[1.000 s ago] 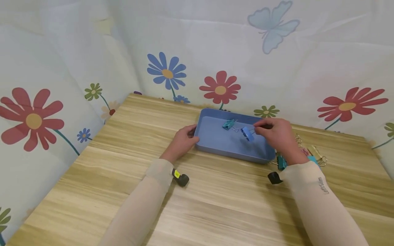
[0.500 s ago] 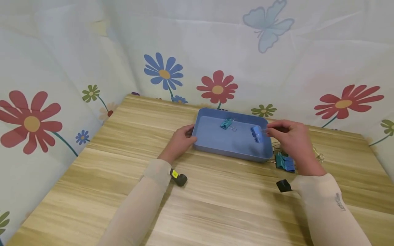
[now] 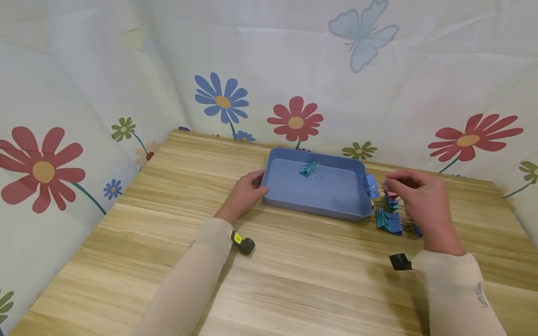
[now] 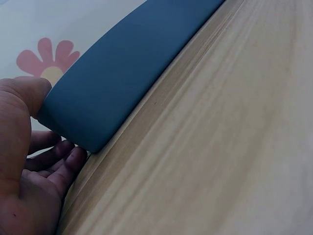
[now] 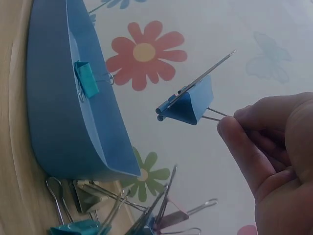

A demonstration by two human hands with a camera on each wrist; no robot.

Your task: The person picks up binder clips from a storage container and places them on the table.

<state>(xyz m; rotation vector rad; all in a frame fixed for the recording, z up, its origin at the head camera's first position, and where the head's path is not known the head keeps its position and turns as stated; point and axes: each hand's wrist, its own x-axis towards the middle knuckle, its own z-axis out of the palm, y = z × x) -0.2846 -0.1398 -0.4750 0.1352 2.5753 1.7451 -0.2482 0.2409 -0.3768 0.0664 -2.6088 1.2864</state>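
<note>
My right hand (image 3: 426,198) pinches a blue binder clip (image 5: 200,98) by one wire handle between thumb and forefinger. In the head view this blue binder clip hangs over the right end of a blue tray (image 3: 311,206). The right wrist view has it raised, apart from the tray. A teal binder clip (image 3: 308,169) lies inside the tray, towards the back. My left hand (image 3: 244,193) holds the tray's left end, its thumb (image 4: 29,93) at the rim and its fingers (image 4: 68,164) low against the outer wall.
Just right of the tray, under my right hand, lies a pile of binder clips (image 3: 388,220) in teal, blue and pink, handles sticking out. The wooden table (image 3: 294,270) meets a flower-printed cloth (image 3: 260,56) behind the tray.
My right hand has moved rightwards with the blue binder clip, from over the tray's middle to its right end. More of the pile shows. The left hand stays on the tray.
</note>
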